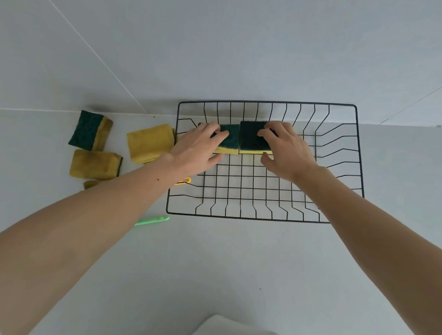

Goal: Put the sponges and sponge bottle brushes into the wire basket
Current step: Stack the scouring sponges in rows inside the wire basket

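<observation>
Two green-topped sponges, one [230, 138] under the left hand [200, 149] and one [252, 138] under the right hand [285, 151], are pressed side by side against the far wall of the wire basket [359, 166], fingers loosely spread on top rather than gripping. Nothing else is seen inside. Three sponges [150, 142] are left on the counter [233, 262] to the left, with a yellow handle [185, 181] and a green handle [153, 220], judged to be the brushes, largely hidden by the left forearm.
</observation>
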